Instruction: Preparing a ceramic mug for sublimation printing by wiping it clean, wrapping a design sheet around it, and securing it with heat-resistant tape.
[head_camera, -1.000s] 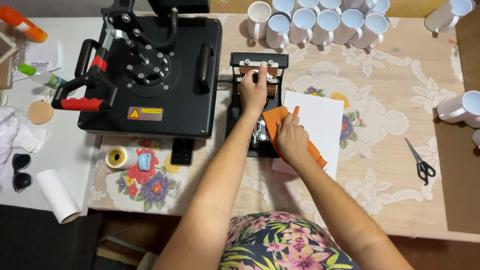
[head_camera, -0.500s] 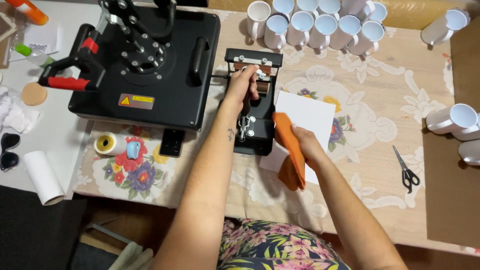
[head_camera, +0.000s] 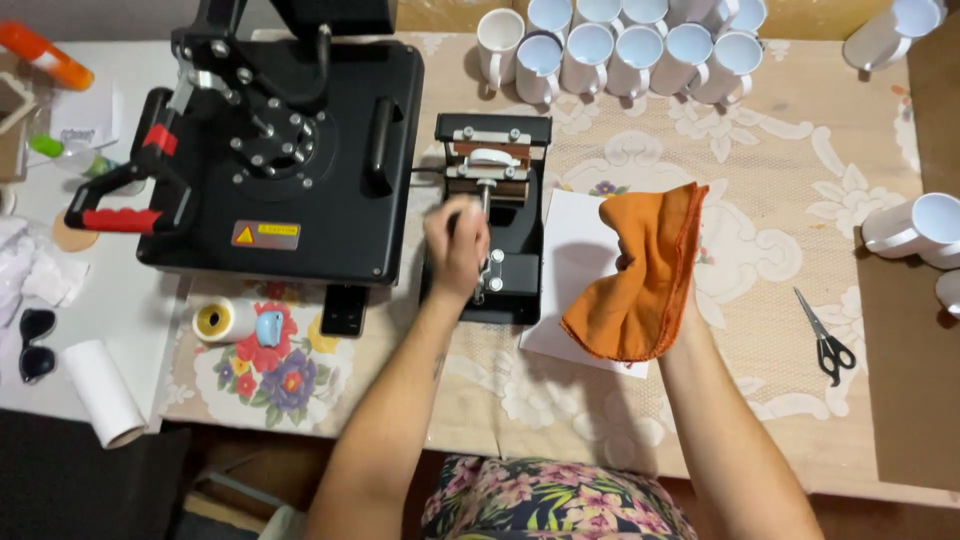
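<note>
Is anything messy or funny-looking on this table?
Nothing looks spilled or broken. The one oddity: a white mug at the table's right edge lies on its side, while the group of mugs at the back stands upright.

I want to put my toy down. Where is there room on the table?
Free patches: the lace cloth between the orange cloth and the scissors, and the front edge below the paper. Crowded: the white mugs at the back and the big black press.
</note>
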